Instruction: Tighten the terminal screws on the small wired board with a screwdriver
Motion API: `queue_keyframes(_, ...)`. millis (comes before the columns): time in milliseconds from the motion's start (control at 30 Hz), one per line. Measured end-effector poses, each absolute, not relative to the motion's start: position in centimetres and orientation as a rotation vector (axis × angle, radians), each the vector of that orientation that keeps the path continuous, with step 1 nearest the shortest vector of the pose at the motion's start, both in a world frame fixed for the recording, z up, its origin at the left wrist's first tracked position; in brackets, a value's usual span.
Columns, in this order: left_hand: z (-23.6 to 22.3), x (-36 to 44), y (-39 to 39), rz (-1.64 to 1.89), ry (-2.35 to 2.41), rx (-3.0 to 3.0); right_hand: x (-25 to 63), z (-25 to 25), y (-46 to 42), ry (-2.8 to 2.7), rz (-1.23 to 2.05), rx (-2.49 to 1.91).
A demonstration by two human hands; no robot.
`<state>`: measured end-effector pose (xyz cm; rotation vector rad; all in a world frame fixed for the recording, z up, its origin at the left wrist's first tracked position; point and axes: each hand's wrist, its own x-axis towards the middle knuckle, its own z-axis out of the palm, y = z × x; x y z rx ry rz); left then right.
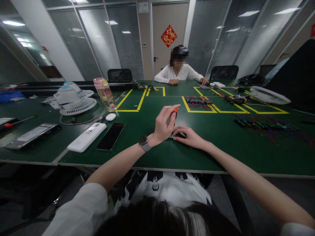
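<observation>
My left hand (163, 124), with a watch on its wrist, is closed round an orange-handled screwdriver (175, 113) held upright, tip down on a small dark part (180, 134) on the green table (221, 144). My right hand (188, 136) lies over that small part, fingers pressing it to the table. Both hands meet at the table's middle near the front edge.
A black phone (110, 136), a white power bank (86, 137), a white mouse (110, 116), a pink-capped bottle (105, 94) and two white fans (73, 100) lie left. Coloured wires (268, 126) lie right, more (198, 101) inside yellow tape boxes. Another person (179, 70) sits across.
</observation>
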<state>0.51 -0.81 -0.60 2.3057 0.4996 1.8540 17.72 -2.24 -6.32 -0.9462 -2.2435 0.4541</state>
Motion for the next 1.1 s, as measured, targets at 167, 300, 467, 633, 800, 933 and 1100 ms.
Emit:
queue_keyframes(167, -0.62, 0.59, -0.72, 1.93, 0.508, 2.325, 17.66, -6.13, -2.39, -2.245, 0.444, -0.962)
queue_keyframes(300, -0.81, 0.58, -0.75, 1.902, 0.5, 2.323, 17.69, -6.14, -2.34, -2.244, 0.448, -0.967)
queue_keyframes(467, -0.78, 0.55, -0.83, 1.803, 0.449, 2.301, 17.83, -6.41, -2.14, -2.245, 0.458, -0.945)
queue_keyframes(633, -0.82, 0.61, -0.67, 1.823, 0.448, 2.299, 17.78, -6.29, -2.28, -2.241, 0.457, -0.946)
queue_keyframes(800, -0.96, 0.67, -0.58, 1.906, 0.484, 2.294, 17.69, -6.13, -2.35, -2.243, 0.461, -0.951)
queue_keyframes(933, -0.92, 0.66, -0.69, 1.891, 0.492, 2.319, 17.74, -6.21, -2.31, -2.252, 0.462, -0.955)
queue_keyframes(1100, -0.89, 0.61, -0.79, 1.836, 0.459, 2.311, 17.85, -6.43, -2.17, -2.25, 0.466, -0.956)
